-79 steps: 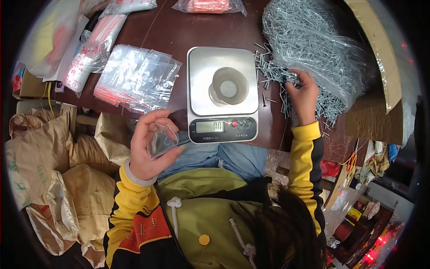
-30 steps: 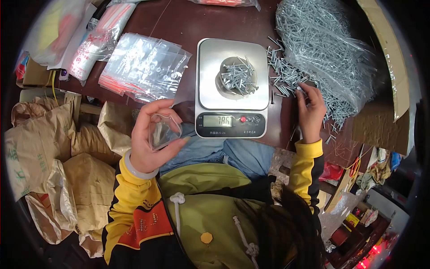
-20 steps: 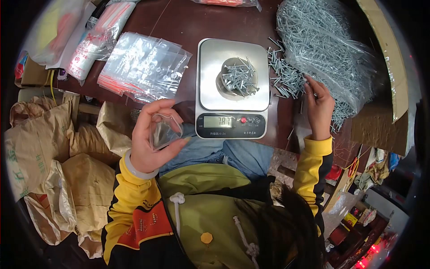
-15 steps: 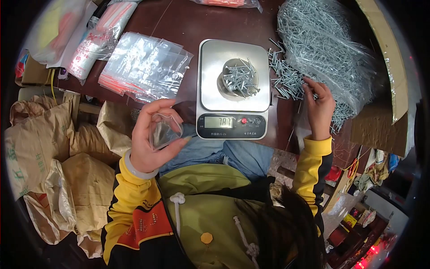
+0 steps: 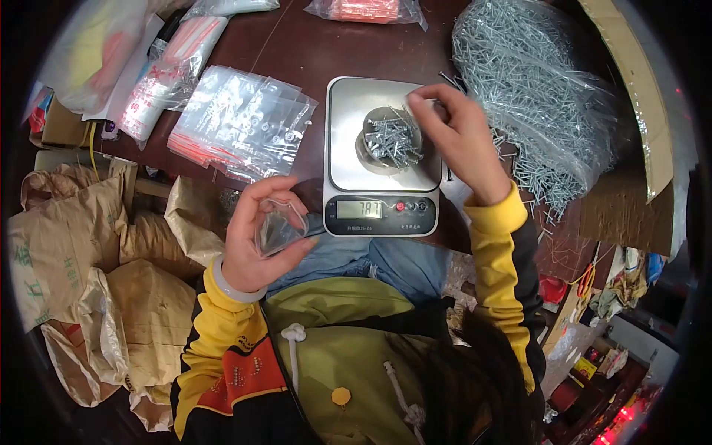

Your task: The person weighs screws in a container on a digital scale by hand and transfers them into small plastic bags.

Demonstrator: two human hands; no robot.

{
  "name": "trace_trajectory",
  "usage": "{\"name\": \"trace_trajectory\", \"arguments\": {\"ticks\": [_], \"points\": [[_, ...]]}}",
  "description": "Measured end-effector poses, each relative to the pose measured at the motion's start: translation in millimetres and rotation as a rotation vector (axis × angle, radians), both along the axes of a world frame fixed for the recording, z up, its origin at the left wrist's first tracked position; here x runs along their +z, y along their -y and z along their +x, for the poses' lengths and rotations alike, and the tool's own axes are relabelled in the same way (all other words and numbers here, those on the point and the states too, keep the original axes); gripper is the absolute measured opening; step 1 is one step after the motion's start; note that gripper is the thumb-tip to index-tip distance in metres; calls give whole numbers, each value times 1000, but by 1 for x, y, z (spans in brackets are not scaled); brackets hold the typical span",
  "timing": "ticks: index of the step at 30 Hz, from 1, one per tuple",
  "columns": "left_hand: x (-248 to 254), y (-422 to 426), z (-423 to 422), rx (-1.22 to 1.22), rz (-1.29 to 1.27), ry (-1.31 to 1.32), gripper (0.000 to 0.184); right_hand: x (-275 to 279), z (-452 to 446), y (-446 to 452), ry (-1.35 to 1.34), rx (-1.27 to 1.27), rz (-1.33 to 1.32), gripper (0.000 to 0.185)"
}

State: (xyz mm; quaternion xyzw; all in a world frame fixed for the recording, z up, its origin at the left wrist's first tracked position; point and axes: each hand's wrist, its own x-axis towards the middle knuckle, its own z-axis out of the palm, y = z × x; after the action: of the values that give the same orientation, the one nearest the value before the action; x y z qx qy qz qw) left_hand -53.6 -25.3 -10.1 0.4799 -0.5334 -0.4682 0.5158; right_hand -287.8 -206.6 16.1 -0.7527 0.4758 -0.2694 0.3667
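My left hand [image 5: 242,251] holds a small clear plastic bag [image 5: 282,228], its mouth spread by the curled fingers and thumb. A digital scale [image 5: 345,111] sits in front of me, its display reading about 787. On its metal plate stands a round cup [image 5: 363,157] filled with silver screws [image 5: 391,141]. My right hand [image 5: 467,144] is over the right side of the plate, beside the cup's rim. Its thumb and fingers are pinched together; what they hold, if anything, cannot be made out.
A big clear bag of screws [image 5: 534,89] lies at the right, with loose screws spilling out. Flat zip bags [image 5: 241,119] are stacked left of the scale. Packed bags [image 5: 174,78] lie at the back left, a cardboard flap [image 5: 630,81] at far right, brown paper sacks [image 5: 67,245] at left.
My right hand has moved left from the loose screws to beside the cup on the scale. My left hand stays with the clear bag. The view has shifted slightly.
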Motion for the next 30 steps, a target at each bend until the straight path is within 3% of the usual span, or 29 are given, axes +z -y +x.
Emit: {"name": "trace_trajectory", "arguments": {"ticks": [4, 9, 11, 13, 14, 27, 30], "points": [[-1, 0, 3, 1, -2, -1, 70, -1, 9, 2, 37, 26, -5, 23], [-2, 2, 2, -6, -23, -14, 70, 11, -24, -8, 456, -53, 249, 9], [-6, 2, 5, -22, -57, -19, 72, 9, -54, -2, 376, -85, 114, 11], [-5, 2, 5, -1, -48, -25, 72, 0, -81, 7, 66, -191, 4, 15], [-4, 2, 4, 8, -43, -27, 72, 3, -91, 5, -253, -91, -364, 19], [-4, 1, 2, 35, -37, 5, 70, 3, -90, -26, -156, -87, -349, 20], [-3, 2, 2, 28, -25, 8, 71, -5, -88, -24, -59, -20, -263, 34]]}}
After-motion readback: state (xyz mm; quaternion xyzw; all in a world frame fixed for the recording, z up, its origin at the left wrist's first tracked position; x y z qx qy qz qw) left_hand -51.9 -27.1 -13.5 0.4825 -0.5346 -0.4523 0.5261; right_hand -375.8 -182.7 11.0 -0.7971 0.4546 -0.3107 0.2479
